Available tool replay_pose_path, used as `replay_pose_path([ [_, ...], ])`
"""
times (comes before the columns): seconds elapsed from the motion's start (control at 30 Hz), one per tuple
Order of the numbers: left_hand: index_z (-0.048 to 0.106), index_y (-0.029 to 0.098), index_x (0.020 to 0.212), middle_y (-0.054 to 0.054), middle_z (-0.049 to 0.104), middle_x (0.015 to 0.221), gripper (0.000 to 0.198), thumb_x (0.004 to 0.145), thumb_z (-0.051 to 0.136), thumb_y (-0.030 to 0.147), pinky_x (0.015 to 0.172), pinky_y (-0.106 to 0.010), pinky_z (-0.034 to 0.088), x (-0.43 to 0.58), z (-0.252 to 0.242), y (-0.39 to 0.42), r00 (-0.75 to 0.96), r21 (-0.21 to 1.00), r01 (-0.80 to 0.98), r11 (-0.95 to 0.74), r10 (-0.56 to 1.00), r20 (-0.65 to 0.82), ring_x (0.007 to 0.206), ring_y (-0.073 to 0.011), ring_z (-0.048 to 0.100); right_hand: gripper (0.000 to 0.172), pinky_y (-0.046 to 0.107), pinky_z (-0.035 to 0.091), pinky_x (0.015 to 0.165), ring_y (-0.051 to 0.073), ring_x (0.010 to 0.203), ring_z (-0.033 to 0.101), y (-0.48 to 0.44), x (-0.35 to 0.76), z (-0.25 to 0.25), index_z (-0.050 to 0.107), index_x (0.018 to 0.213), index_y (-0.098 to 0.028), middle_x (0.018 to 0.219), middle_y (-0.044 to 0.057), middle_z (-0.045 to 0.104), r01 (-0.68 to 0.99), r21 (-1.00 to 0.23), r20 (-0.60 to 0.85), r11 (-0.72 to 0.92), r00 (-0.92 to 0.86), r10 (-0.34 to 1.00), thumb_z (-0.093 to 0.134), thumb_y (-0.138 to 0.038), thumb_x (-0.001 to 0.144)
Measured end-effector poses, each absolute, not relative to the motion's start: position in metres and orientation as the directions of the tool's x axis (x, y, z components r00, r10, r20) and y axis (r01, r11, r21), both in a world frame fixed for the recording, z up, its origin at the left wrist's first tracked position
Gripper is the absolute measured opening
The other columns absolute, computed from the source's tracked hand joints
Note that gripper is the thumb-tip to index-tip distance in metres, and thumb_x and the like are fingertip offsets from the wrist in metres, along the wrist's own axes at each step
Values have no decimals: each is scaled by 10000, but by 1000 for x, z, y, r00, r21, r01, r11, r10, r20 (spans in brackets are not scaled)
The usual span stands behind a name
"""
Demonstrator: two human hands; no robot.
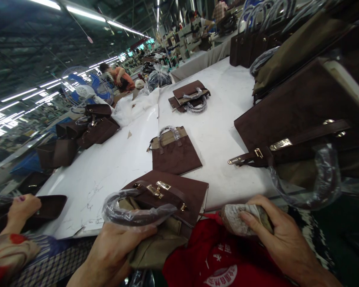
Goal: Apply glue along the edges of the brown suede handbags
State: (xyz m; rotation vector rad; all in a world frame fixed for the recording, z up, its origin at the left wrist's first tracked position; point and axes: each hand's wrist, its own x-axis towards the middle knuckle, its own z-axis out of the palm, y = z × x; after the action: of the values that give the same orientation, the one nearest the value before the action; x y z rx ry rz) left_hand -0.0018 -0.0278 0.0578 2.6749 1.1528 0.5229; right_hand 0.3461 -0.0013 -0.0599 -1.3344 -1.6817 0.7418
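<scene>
My left hand (116,247) is closed on a dark brown handbag (179,191) at the table's near edge, by its khaki lining below the plastic-wrapped handle (131,213). The bag is tilted toward me, with a gold clasp and strap on its front. My right hand (275,235) grips a squeeze bottle (236,219) wrapped in whitish, stained material, with a red nozzle pointing left toward the bag. The nozzle tip is close to the bag's side edge; I cannot tell whether it touches. Fingers of my left hand are partly hidden behind the handle.
Two more brown bags, one nearer (176,153) and one farther (188,95), lie on the white table (137,139). A large brown bag (296,103) is at right. At left, a co-worker's hand (24,207) holds a brown piece. A fan (86,89) stands beyond.
</scene>
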Motion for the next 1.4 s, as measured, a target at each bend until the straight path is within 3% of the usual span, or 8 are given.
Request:
replay_pose_path([
  [0.33,680,187,1197,-111,753,1214,235,972,627,224,1017,-252,572,-4,57,-28,643,274,669,-691,723,251,1130,-202,725,285,261,465,487,163,504,594,2,348,-63,613,788,-264,598,-39,628,455,-869,203,196,-34,979,585,-496,950],
  [0.53,668,196,1215,-111,752,1219,241,983,603,214,1005,-265,582,-2,57,-27,635,280,677,-681,732,246,1133,-205,724,264,232,465,472,156,512,588,1,358,-61,634,822,-253,603,-43,623,407,-911,76,74,-11,997,593,-488,935],
  [0.73,678,186,1163,-111,781,1126,204,982,623,263,966,-257,597,7,62,-23,641,281,653,-704,711,289,1053,-204,754,240,232,479,499,155,531,600,-5,347,-56,629,818,-255,624,-39,625,406,-905,137,127,-5,991,623,-470,924],
  [0.9,676,188,1164,-109,779,1133,215,960,611,194,962,-248,594,8,64,-23,639,265,667,-696,717,278,1058,-199,752,230,203,481,462,144,520,606,-11,341,-49,639,856,-265,659,-46,634,314,-944,88,97,-43,995,601,-473,946],
  [1.07,662,185,1159,-98,788,1105,217,951,599,190,973,-255,590,7,64,-24,651,228,667,-709,704,284,1030,-193,760,192,198,487,488,140,526,617,-10,342,-44,633,809,-263,650,-42,648,387,-894,238,225,-13,971,630,-407,936],
  [1.4,664,184,1135,-94,791,1088,216,939,572,187,906,-249,613,12,67,-22,660,223,664,-714,699,274,1005,-186,763,156,191,472,445,135,485,610,-13,341,-34,636,824,-266,618,-55,636,370,-901,220,225,-56,974,609,-369,938],
])
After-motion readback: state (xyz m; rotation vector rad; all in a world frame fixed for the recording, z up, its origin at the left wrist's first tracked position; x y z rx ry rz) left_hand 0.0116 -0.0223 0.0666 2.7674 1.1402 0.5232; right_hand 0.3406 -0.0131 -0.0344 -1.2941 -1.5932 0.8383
